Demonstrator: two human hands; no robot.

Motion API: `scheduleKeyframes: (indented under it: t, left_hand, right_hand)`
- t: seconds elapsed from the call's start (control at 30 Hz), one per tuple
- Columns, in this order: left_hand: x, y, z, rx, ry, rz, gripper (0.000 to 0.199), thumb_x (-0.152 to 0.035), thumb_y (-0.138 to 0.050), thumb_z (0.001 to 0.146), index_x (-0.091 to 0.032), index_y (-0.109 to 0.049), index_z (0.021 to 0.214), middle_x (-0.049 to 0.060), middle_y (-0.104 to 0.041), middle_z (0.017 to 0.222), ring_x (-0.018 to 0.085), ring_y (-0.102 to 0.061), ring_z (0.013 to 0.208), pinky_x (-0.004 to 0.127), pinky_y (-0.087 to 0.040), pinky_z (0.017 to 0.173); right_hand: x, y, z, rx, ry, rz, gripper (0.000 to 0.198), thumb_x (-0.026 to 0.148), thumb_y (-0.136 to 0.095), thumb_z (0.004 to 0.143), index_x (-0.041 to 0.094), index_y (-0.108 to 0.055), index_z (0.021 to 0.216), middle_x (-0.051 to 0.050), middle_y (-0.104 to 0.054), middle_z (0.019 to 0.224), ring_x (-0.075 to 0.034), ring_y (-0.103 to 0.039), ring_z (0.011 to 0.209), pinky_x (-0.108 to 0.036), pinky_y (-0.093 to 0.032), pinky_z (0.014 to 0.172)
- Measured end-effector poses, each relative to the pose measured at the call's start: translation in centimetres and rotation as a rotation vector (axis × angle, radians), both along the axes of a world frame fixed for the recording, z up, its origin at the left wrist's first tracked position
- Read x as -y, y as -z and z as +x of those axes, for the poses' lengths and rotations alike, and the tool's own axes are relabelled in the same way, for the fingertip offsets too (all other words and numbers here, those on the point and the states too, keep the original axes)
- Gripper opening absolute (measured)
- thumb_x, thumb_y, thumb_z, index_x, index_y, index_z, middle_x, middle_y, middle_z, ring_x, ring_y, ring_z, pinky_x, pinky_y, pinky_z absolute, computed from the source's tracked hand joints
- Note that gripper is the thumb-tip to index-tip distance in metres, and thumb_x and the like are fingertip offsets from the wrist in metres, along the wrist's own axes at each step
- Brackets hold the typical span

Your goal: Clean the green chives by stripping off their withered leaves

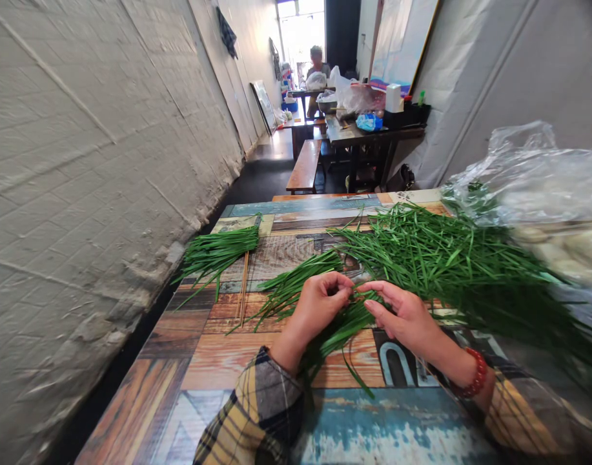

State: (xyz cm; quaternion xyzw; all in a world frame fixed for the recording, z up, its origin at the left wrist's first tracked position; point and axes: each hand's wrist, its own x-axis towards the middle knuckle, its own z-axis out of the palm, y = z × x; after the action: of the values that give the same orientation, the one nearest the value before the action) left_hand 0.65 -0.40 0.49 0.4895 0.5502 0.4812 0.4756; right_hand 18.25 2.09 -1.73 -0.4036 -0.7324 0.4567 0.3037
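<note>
Green leaves [345, 326], long & thin, lie in a bunch on the table [228, 365], just under both hands, tips trailing twd the person. L hand [325, 294]: thumb & forefinger closed in a pinch at the bunch's far end, seemingly on leaf ends. R hand [397, 307]: thumb & forefinger slightly apart at same spot; can't tell if they've hold of anything, or if a stick is b/w the fingertips. To do it well, I'd keep the L pinch firm but light, as leaves prob. bruise easily; use R fingertips to square the ends, w/ stray blades tucked in. Good ref: the neat bunch [223, 247] at far L, ends level, thin sticks [244, 294] beside it. Best keep the loose pile [431, 252] on the R apart, else blades tangle.
</note>
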Motion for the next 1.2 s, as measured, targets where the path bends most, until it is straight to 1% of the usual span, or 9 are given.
scheduleKeyframes:
  t: [0.2,0.37,0.53,0.6,0.67,0.73,0.8,1.03,1.2]
  left_hand:
    - [-0.1,0.3,0.0,-0.036,0.011,0.04,0.011,-0.023,-0.063,0.073,-0.012,-0.066,0.074,-0.002,-0.058,0.061,0.007,-0.048,0.055,0.019,-0.036,0.052]
    - [-0.1,0.5,0.0,-0.138,0.007,0.09,0.01,-0.022,-0.061,0.073,-0.013,-0.066,0.073,-0.001,-0.059,0.063,0.008,-0.049,0.056,0.019,-0.037,0.053]
    - [-0.1,0.5,0.0,-0.193,0.0,0.117,0.008,-0.02,-0.059,0.073,-0.013,-0.064,0.071,-0.001,-0.059,0.062,0.008,-0.05,0.056,0.019,-0.038,0.054]
    - [-0.1,0.6,0.0,-0.202,-0.005,0.125,0.007,-0.02,-0.059,0.072,-0.014,-0.064,0.07,-0.001,-0.06,0.063,0.009,-0.05,0.057,0.019,-0.038,0.055]
    - [-0.1,0.6,0.0,-0.212,-0.006,0.134,0.007,-0.02,-0.059,0.072,-0.014,-0.063,0.07,-0.001,-0.06,0.063,0.009,-0.05,0.058,0.019,-0.038,0.055]
    - [-0.1,0.5,0.0,-0.222,0.0,0.141,0.007,-0.019,-0.059,0.072,-0.014,-0.063,0.07,-0.001,-0.059,0.064,0.009,-0.05,0.057,0.019,-0.038,0.056]
    - [-0.1,0.4,0.0,-0.235,0.012,0.149,0.007,-0.019,-0.059,0.073,-0.015,-0.063,0.07,-0.002,-0.059,0.063,0.009,-0.049,0.057,0.019,-0.038,0.056]
    - [0.0,0.0,-0.1,-0.326,0.072,0.173,0.01,-0.018,-0.059,0.076,-0.014,-0.067,0.071,0.0,-0.063,0.066,0.011,-0.053,0.062,0.021,-0.039,0.061]
    - [0.2,-0.5,-0.1,-0.287,0.166,0.145,0.015,-0.022,-0.058,0.08,-0.013,-0.071,0.078,0.003,-0.068,0.073,0.013,-0.058,0.068,0.022,-0.042,0.065]
  right_hand:
    - [-0.1,0.2,0.1,-0.007,-0.013,-0.011,0.029,0.038,-0.053,0.087,0.022,-0.062,0.11,0.001,-0.062,0.071,-0.008,-0.051,0.047,-0.02,-0.04,0.04]
    - [-0.1,0.3,0.1,0.02,0.001,-0.007,0.03,0.04,-0.053,0.087,0.022,-0.063,0.109,0.0,-0.065,0.075,-0.009,-0.051,0.048,-0.021,-0.041,0.041]
    - [-0.1,0.3,0.0,-0.007,0.01,-0.025,0.031,0.039,-0.054,0.087,0.022,-0.061,0.112,-0.002,-0.066,0.085,-0.008,-0.052,0.05,-0.021,-0.042,0.043]
    - [-0.1,0.2,0.0,-0.019,0.016,-0.034,0.037,0.038,-0.054,0.086,0.022,-0.057,0.119,0.0,-0.063,0.076,-0.009,-0.051,0.049,-0.021,-0.041,0.043]
    - [0.0,0.2,0.0,-0.022,0.02,-0.04,0.045,0.038,-0.054,0.086,0.021,-0.051,0.128,0.004,-0.054,0.065,-0.009,-0.05,0.048,-0.021,-0.04,0.043]
    - [0.0,0.2,0.0,-0.025,0.017,-0.041,0.051,0.037,-0.053,0.087,0.022,-0.045,0.135,0.006,-0.048,0.061,-0.008,-0.048,0.046,-0.02,-0.038,0.043]
    - [0.0,0.3,0.1,-0.026,0.012,-0.043,0.052,0.037,-0.052,0.088,0.023,-0.044,0.137,0.007,-0.046,0.062,-0.007,-0.046,0.046,-0.02,-0.037,0.043]
    - [-0.2,0.2,0.0,-0.042,-0.012,-0.074,0.038,0.036,-0.052,0.088,0.022,-0.051,0.123,0.005,-0.052,0.065,-0.007,-0.046,0.046,-0.02,-0.038,0.043]
    - [-0.2,0.2,0.0,-0.114,-0.008,-0.128,0.034,0.039,-0.053,0.088,0.023,-0.049,0.117,0.003,-0.056,0.075,-0.006,-0.047,0.046,-0.019,-0.039,0.039]
